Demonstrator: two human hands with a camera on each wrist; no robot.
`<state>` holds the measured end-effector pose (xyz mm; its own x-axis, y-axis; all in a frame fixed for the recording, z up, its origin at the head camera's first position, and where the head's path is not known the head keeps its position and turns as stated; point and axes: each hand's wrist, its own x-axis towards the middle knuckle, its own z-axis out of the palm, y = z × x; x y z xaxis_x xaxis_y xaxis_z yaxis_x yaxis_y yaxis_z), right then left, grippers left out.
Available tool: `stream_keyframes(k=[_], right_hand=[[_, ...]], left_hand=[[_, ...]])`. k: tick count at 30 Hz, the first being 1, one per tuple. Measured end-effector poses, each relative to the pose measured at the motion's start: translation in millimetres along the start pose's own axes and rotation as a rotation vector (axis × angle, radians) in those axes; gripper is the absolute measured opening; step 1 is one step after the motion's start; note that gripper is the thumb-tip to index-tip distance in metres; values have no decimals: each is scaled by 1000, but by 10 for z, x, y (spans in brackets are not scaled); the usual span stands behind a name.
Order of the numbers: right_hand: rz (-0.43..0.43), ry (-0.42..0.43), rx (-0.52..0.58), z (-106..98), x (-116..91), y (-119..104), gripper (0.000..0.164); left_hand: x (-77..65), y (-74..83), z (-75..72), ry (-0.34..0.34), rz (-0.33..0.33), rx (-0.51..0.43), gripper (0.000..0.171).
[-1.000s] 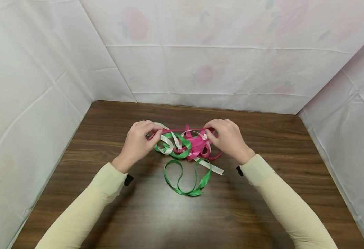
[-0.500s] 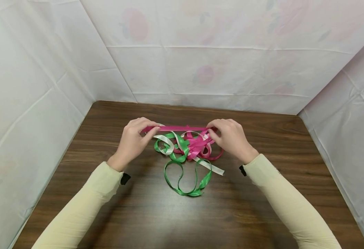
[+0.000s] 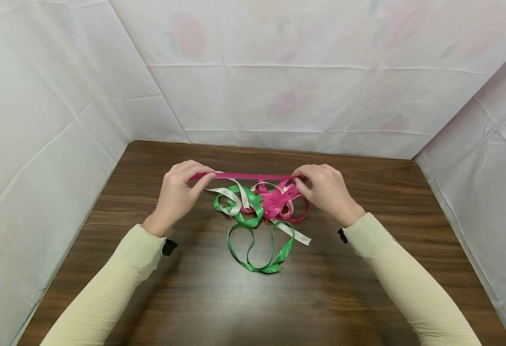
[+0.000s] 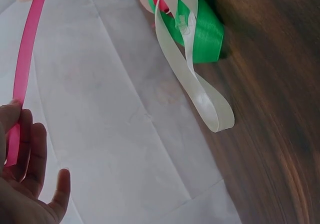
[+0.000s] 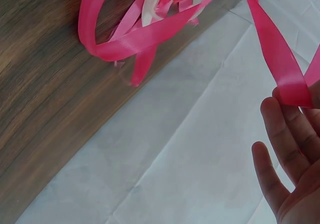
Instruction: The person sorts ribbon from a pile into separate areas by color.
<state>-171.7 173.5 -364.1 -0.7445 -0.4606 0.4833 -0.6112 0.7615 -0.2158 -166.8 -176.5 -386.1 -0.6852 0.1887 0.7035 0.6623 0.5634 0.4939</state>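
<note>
A pink ribbon (image 3: 253, 177) is stretched nearly level between my two hands, above the far part of the table. My left hand (image 3: 177, 192) pinches it near one end between thumb and fingers; a short tail hangs past the thumb in the left wrist view. On the other side my right hand (image 3: 325, 192) pinches the same ribbon, which bends at the fingers (image 5: 295, 119) and runs down toward the pile. Below lie tangled pink ribbon loops (image 3: 274, 204), a green ribbon (image 3: 255, 218) and a white ribbon (image 4: 172, 49).
Nearer the front, a separate green ribbon (image 3: 246, 263) lies in a curled loop on the dark wooden table (image 3: 253, 307). A white ribbon end (image 3: 294, 233) sticks out of the pile toward the right. White cloth (image 3: 305, 91) with faded fruit prints walls the back and sides.
My hands have drawn apart, the left moving further left and the right slightly right. The pink ribbon between them has lengthened and now shows its flat side.
</note>
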Motion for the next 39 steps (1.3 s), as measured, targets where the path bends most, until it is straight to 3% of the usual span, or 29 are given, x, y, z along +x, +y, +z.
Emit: stream_keyframes(k=[12, 28, 39], right_hand=[[16, 24, -35, -77, -96, 122, 8], [41, 23, -123, -220, -359, 308, 6], [49, 67, -141, -370, -501, 425, 9]], left_hand=[[-8, -19, -155, 50, -25, -5, 11], [-75, -104, -247, 47, -54, 39, 9], [-94, -162, -272, 65, -62, 53, 9]])
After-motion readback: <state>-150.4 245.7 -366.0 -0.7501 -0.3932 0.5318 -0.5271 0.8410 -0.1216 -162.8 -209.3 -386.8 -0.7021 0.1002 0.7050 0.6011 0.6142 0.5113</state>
